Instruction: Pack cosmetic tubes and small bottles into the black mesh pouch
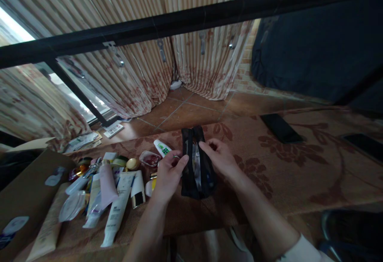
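A small black mesh pouch (pixel 188 180) lies on the patterned cloth in front of me, its top parted lengthwise. Inside, some clear and pale items show, too dim to name. My left hand (pixel 170 172) pinches the pouch's left edge between thumb and fingers. On the other side, my right hand (pixel 220 158) grips the right edge near the far end. Just beyond my left hand lies a white tube with green print (pixel 161 147). A yellow-and-white container (pixel 149 188) is partly hidden behind that hand.
Many tubes, jars and bottles crowd the left, among them a pink tube (pixel 107 186) and a white tube (pixel 119 210). A cardboard box (pixel 26 202) stands at far left. Two dark phones, one nearer (pixel 281 128), lie right. A dark rail (pixel 185 18) crosses behind.
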Tool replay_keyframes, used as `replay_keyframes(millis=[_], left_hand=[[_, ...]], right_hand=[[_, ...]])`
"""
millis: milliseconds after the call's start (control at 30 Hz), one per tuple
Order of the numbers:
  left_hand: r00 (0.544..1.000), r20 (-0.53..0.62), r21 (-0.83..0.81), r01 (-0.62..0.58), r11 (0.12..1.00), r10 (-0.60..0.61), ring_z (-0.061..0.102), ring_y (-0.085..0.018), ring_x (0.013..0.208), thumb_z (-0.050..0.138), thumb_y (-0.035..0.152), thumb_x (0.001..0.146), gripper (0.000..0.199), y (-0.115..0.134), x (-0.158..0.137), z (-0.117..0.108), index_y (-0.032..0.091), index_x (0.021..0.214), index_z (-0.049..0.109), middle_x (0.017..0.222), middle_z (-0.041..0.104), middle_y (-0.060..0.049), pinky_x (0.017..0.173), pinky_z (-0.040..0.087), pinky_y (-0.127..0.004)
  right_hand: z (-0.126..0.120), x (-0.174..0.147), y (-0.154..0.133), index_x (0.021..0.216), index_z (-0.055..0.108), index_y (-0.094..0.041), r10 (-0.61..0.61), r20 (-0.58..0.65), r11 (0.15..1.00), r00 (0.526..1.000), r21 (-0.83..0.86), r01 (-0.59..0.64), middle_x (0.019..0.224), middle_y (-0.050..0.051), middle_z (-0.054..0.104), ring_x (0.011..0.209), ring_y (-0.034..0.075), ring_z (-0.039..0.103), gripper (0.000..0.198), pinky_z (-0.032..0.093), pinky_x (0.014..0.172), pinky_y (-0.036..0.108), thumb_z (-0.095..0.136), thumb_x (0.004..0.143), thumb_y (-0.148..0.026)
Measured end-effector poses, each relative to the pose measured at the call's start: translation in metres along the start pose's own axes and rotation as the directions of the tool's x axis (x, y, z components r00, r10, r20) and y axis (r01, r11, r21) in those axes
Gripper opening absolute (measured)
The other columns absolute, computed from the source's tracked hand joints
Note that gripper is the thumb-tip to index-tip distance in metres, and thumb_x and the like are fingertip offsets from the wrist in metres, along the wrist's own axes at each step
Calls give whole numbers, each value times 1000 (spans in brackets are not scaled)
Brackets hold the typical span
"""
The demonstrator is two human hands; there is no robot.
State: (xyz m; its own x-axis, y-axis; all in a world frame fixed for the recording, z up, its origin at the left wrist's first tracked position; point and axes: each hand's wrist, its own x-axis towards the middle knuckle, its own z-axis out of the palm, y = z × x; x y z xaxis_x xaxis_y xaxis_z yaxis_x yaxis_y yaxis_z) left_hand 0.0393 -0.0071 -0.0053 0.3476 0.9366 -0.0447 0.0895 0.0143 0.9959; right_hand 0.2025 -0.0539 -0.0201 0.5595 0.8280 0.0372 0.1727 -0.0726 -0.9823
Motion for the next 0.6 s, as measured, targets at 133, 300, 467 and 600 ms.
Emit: replay_keyframes(millis=[133, 300, 467, 600], left_hand=[[997, 71, -20, 18, 1000, -17, 59, -13, 62, 68, 44, 74, 33, -4, 1, 0, 17, 91, 60, 69, 65, 0, 59, 45, -23], [996, 89, 72, -29, 997, 23, 50, -10, 56, 59, 44, 82, 28, -2, 0, 1, 17, 86, 60, 62, 57, 3, 53, 39, -20], [991, 112, 198, -98, 975, 77, 47, -10, 57, 54, 44, 85, 29, -4, 0, -1, 17, 78, 59, 62, 53, 3, 53, 37, -21], [991, 101, 239, -107, 965, 85, 46, -11, 57, 53, 44, 85, 29, -3, 0, -2, 17, 78, 59, 62, 53, 3, 53, 35, -22]], right_hand=[[1, -2, 5, 58, 52, -20, -23, 76, 999, 997, -37, 26, 54, -3, 50, 53, 12, 45, 44, 33, 50, 22, 51, 81, -57], [4, -2, 6, 62, 54, -19, -61, 92, 997, 994, -41, 65, 58, -2, 52, 57, 13, 47, 45, 34, 52, 22, 44, 86, -56], [4, -3, 4, 64, 55, -19, -77, 113, 991, 991, -102, 89, 60, -1, 54, 58, 14, 49, 46, 34, 54, 23, 40, 89, -54], [4, -3, 2, 64, 56, -19, -73, 58, 985, 996, -154, 81, 64, 0, 60, 61, 15, 53, 47, 36, 58, 24, 39, 89, -54]])
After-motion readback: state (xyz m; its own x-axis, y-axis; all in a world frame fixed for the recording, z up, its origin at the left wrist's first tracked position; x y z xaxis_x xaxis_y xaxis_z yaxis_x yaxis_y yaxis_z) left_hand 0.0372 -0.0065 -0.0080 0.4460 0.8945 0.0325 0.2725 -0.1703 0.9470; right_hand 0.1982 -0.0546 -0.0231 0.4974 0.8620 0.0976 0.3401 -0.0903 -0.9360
